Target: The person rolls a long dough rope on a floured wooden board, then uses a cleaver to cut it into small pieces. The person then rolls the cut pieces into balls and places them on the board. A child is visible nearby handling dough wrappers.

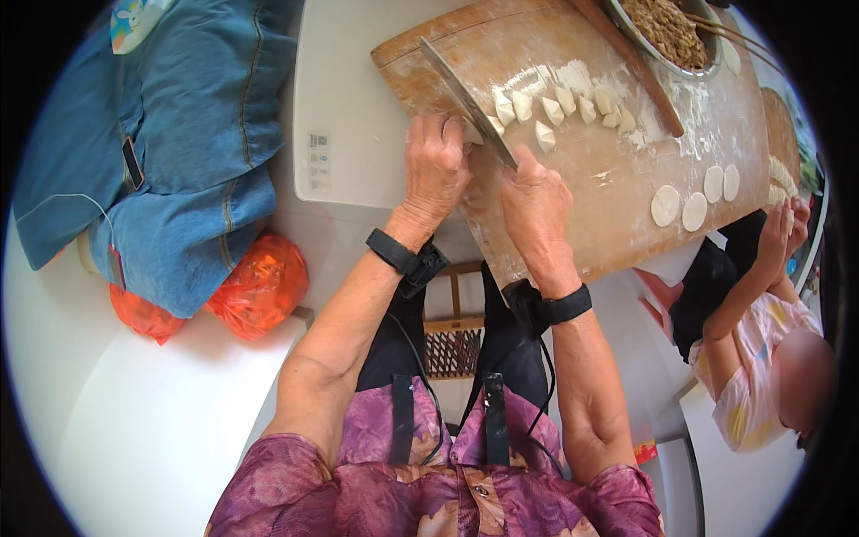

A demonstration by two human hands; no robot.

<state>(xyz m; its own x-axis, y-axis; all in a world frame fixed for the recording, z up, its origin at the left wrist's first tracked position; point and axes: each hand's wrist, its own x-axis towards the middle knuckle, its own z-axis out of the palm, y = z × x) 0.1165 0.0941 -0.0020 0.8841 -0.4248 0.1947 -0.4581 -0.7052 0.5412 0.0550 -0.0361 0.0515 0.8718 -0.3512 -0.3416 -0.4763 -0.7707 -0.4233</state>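
A kitchen knife (466, 97) is gripped by its handle in my right hand (539, 194). Its long blade slants up and left over the floured wooden board (577, 235). To the left of the blade, my left hand (436, 161) curls its fingers around dough (474, 133), mostly hidden beneath them. One cut dough piece (496, 125) lies against the blade's other side. Several more cut pieces (553, 111) form a loose row to the right, with a single piece (545, 136) lower down. White flour (574, 74) is scattered behind that row.
A rolling pin (644, 87) lies beside a metal bowl (715, 72) of filling (671, 33) holding chopsticks (731, 33). Several round wrappers (694, 211) rest at the board's right. Another person's hands (782, 225) work near shaped dumplings (780, 180). Denim cloth (194, 87) and red plastic bags (262, 288) are left.
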